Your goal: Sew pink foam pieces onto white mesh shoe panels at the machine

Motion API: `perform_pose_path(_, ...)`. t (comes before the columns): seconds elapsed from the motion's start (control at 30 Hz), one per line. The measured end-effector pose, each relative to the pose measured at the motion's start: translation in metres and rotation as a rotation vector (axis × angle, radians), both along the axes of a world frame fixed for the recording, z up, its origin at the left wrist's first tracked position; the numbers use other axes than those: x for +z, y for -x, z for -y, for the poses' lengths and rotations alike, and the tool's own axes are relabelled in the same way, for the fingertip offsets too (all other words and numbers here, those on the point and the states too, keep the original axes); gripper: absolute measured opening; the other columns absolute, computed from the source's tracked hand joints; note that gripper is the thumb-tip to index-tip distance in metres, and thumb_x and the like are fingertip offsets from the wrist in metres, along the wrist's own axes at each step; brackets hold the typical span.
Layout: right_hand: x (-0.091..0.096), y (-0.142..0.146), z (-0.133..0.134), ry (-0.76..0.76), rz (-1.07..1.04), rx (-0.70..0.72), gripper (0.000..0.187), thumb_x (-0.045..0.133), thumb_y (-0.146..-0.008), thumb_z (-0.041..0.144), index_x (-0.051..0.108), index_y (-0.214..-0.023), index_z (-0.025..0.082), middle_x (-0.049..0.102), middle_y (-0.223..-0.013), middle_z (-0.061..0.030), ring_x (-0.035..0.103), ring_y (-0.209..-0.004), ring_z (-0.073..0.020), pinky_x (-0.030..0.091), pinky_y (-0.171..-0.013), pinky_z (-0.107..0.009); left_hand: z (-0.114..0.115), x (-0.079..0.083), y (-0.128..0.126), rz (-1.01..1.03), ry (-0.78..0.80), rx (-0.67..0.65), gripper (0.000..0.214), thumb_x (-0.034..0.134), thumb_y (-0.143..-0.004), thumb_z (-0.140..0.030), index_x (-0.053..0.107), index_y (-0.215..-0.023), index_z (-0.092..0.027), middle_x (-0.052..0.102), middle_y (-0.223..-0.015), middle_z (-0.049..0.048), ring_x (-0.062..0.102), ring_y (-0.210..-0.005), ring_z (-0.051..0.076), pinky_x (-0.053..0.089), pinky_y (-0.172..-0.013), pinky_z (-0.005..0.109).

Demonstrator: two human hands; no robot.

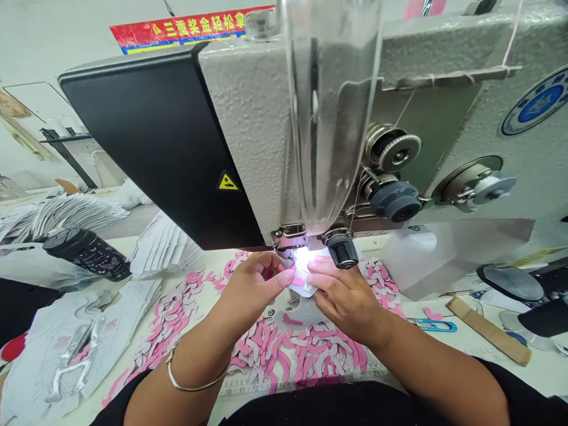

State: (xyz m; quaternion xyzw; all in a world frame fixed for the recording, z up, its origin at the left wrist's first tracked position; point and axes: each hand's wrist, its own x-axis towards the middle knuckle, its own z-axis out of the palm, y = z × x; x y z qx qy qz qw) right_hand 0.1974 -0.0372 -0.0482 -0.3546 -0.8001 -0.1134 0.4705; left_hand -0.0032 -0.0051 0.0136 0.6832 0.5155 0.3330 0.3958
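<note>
Under the lit needle area of a sewing machine lies a white mesh fabric piece with a pink patch on it. My left hand pinches its left edge between thumb and fingers. On the right side, my right hand grips the same piece, thumb and fingers bent over its edge. Glare from the lamp hides the needle and part of the fabric. Loose pink and white curved scraps are heaped around and below both hands.
A black tumbler and stacked white fabric panels stand to the left, with shoe-upper pieces nearer me. Blue thread snips and a brown strip lie right. A ruler scale runs along the front edge.
</note>
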Motion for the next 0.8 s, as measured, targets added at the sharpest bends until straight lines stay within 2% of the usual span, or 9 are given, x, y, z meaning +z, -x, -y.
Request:
perform_pose_path(0.17,-0.004,-0.001,-0.001,-0.021,-0.016,0.011,0.041,0.059,-0.084,0.005,0.057,-0.121,0.022,0.068,-0.115,-0.0082,0.062,-0.112,-0.0219,0.05,-0.097,-0.043,0.0,-0.003,0.0,0.025,0.009,0.008,0.026,0.07,-0.076,-0.043,0.061,-0.072,-0.02,0.054,-0.064,-0.0022,0.045,-0.051,0.009,0.037,-0.046,0.023)
perform_pose_path(0.27,-0.002,-0.002,0.0,-0.044,0.024,0.002,0.046,0.058,-0.084,0.005,0.059,-0.124,0.027,0.068,-0.113,-0.0063,0.062,-0.11,-0.0217,0.051,-0.094,-0.041,0.0,-0.002,-0.001,0.02,-0.004,0.018,0.025,0.07,-0.076,-0.042,0.06,-0.07,-0.02,0.053,-0.063,-0.0025,0.044,-0.05,0.009,0.037,-0.046,0.022)
perform_pose_path(0.5,0.004,-0.001,0.003,-0.027,0.044,-0.037,0.041,0.056,-0.087,0.006,0.065,-0.12,0.028,0.068,-0.111,-0.0059,0.064,-0.104,-0.02,0.05,-0.092,-0.039,-0.001,-0.001,-0.001,0.003,-0.001,0.02,0.027,0.07,-0.076,-0.043,0.059,-0.07,-0.02,0.059,-0.07,-0.0003,0.05,-0.054,0.01,0.039,-0.048,0.024)
perform_pose_path(0.67,0.006,0.0,0.003,-0.025,0.032,-0.031,0.042,0.056,-0.086,0.005,0.064,-0.121,0.028,0.068,-0.111,-0.0058,0.063,-0.106,-0.0203,0.05,-0.091,-0.038,-0.002,-0.003,-0.001,0.025,0.044,0.005,0.028,0.07,-0.077,-0.044,0.057,-0.069,-0.02,0.053,-0.063,-0.0036,0.047,-0.051,0.01,0.037,-0.048,0.023)
perform_pose_path(0.8,0.007,0.001,0.004,-0.018,0.03,-0.041,0.04,0.055,-0.087,0.006,0.064,-0.119,0.029,0.068,-0.11,-0.0049,0.063,-0.104,-0.0201,0.05,-0.089,-0.038,-0.003,-0.006,-0.001,0.061,0.076,0.01,0.026,0.069,-0.077,-0.045,0.061,-0.074,-0.02,0.053,-0.062,-0.0035,0.047,-0.052,0.01,0.037,-0.048,0.023)
